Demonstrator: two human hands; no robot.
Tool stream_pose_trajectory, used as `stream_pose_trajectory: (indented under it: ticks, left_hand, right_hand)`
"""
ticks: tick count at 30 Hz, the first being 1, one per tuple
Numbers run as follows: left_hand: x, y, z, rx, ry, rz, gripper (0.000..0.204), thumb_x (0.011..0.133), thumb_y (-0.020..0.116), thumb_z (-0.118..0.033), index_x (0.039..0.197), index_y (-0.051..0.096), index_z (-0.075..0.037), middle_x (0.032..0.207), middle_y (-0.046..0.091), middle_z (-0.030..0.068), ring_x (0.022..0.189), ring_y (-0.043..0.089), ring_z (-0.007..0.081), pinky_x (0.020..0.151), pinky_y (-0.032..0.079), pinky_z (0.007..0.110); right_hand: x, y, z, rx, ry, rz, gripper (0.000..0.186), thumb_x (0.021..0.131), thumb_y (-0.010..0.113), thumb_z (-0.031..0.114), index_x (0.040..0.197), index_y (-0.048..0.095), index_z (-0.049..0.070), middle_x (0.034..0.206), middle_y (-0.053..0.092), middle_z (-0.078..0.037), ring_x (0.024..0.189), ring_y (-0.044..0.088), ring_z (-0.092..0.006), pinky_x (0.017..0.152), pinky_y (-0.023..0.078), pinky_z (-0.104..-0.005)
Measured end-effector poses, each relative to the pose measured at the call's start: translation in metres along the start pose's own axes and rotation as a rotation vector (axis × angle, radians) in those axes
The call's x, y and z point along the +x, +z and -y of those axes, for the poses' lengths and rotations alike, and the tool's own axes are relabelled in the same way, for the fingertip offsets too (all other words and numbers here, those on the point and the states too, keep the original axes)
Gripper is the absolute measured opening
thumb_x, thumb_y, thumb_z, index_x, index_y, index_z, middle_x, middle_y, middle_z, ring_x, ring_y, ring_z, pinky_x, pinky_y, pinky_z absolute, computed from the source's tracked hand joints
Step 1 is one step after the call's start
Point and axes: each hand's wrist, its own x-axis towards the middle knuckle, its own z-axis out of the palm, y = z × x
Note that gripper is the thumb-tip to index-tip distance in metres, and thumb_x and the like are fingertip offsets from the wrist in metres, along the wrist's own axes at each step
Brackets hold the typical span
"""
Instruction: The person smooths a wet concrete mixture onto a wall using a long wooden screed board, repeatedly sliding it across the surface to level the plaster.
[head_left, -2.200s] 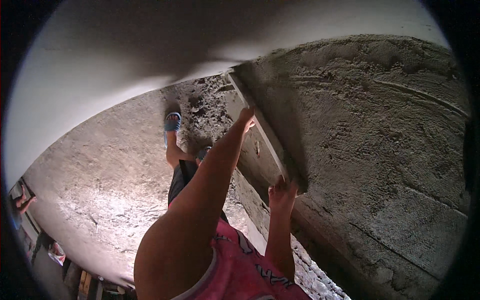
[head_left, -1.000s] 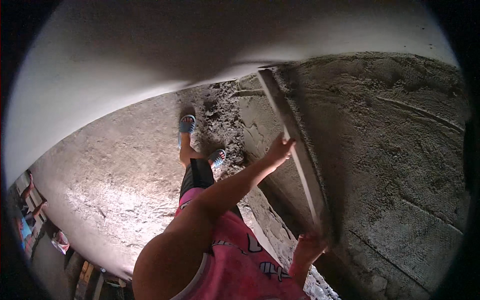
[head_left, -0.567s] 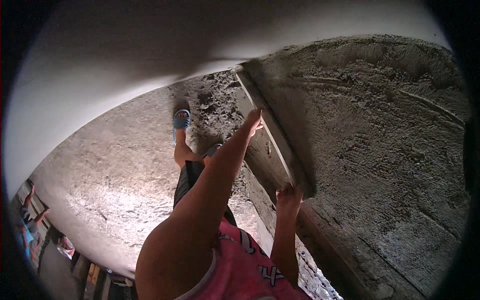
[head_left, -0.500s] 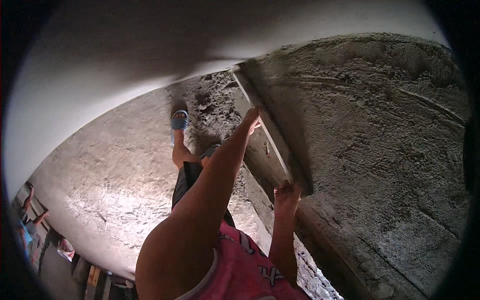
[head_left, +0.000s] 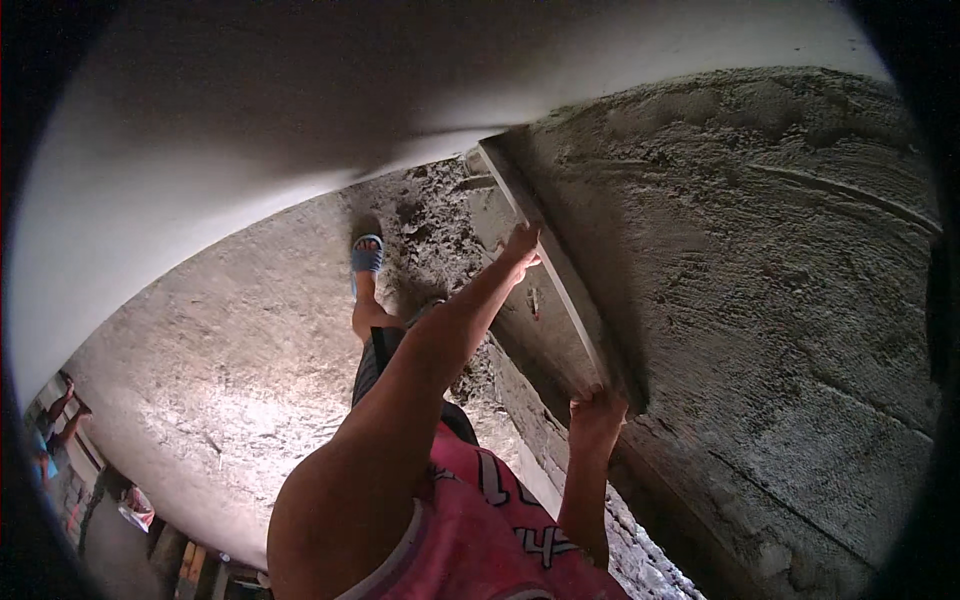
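Gripping long bar [head_left: 575,300] mid-frame with left hand [head_left: 522,248] and right hand [head_left: 600,408] curled, hiding right fingertips, slightly lower than before

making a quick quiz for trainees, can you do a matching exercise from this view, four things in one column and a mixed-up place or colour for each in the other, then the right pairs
Things:
1. left hand
2. right hand
3. sandal
4. shirt

Places and colours:
A. pink
B. at the end of the board lower in the picture
C. blue
D. partway along the board, higher in the picture

Right pairs: 1-D, 2-B, 3-C, 4-A
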Motion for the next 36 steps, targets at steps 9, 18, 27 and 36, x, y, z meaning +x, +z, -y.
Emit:
stream_pose_trajectory:
  ticks: [9,18,27,36]
  left_hand:
    - [-0.062,0.029,-0.031,0.020,-0.021,0.044,0.061,0.089,0.051,-0.043,0.129,0.037,0.001,0.109,0.051,0.0173,0.092,0.057,0.0270,0.074,0.054,0.039]
    - [-0.107,0.050,-0.049,0.035,0.033,0.042,0.060,0.090,0.050,-0.042,0.128,0.037,0.002,0.108,0.051,0.0164,0.089,0.057,0.0262,0.072,0.054,0.038]
    - [-0.184,0.091,-0.087,-0.012,0.086,0.096,0.047,0.090,0.049,-0.040,0.116,0.041,-0.003,0.092,0.051,0.0092,0.075,0.054,0.0189,0.059,0.047,0.034]
    - [-0.250,0.119,-0.115,-0.009,0.089,0.205,0.041,0.092,0.047,-0.040,0.112,0.040,-0.005,0.086,0.049,0.0067,0.069,0.050,0.0150,0.058,0.046,0.034]
  right_hand:
    - [-0.045,0.005,0.036,-0.035,-0.085,-0.025,0.028,0.088,0.058,0.039,0.104,0.059,0.016,0.086,0.061,0.000,0.070,0.055,-0.0140,0.062,0.045,-0.0319]
    - [-0.089,0.010,0.067,0.065,-0.123,-0.032,0.029,0.088,0.057,0.038,0.109,0.057,0.018,0.093,0.062,-0.001,0.076,0.058,-0.0145,0.063,0.045,-0.0310]
    - [-0.134,-0.006,0.120,-0.087,-0.265,0.024,0.029,0.085,0.061,0.032,0.107,0.057,0.014,0.102,0.060,-0.005,0.088,0.057,-0.0218,0.069,0.045,-0.0370]
    - [-0.191,0.010,0.167,-0.015,-0.369,-0.089,0.031,0.092,0.050,0.043,0.106,0.059,0.017,0.084,0.063,0.000,0.071,0.061,-0.0172,0.060,0.048,-0.0348]
